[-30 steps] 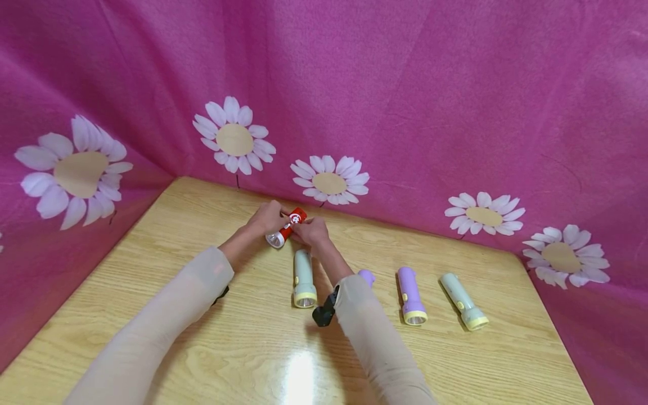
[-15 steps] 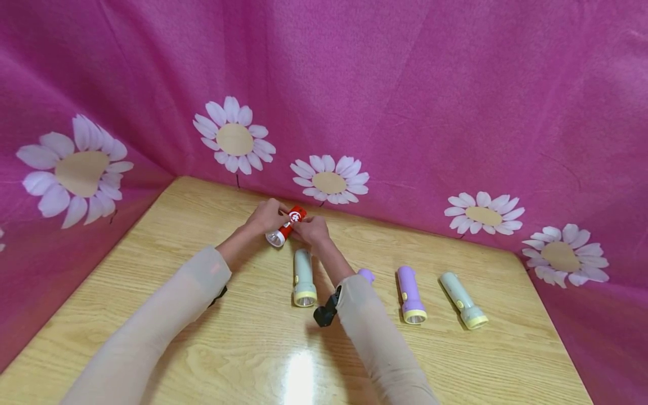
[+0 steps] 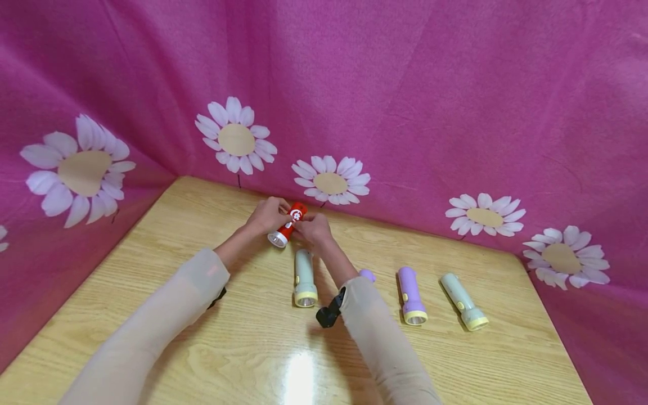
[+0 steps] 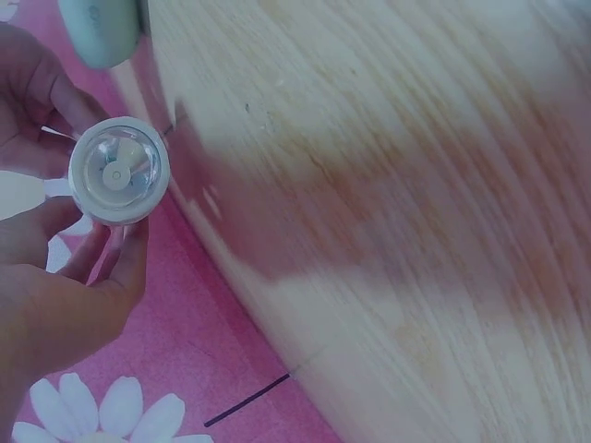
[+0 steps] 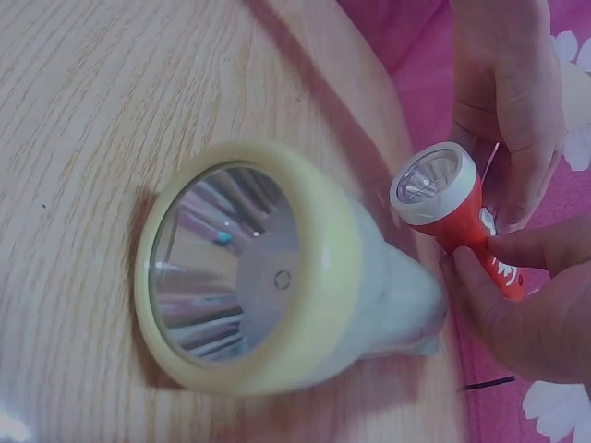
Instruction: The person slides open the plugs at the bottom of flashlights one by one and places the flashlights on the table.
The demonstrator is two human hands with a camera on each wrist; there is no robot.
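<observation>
Flared red flashlight (image 3: 286, 231), slightly different slant

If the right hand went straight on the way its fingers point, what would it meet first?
The red cylindrical plastic flashlight with the white rim, which the right hand pinches; past it, probably the left hand, though depth is unclear.

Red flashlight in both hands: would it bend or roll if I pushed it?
The red flashlight probably won't bend: its body looks straight and hard between the left hand and the right hand. Laid down, it might roll, perhaps curving, because its round white head looks wider than its body.
</observation>
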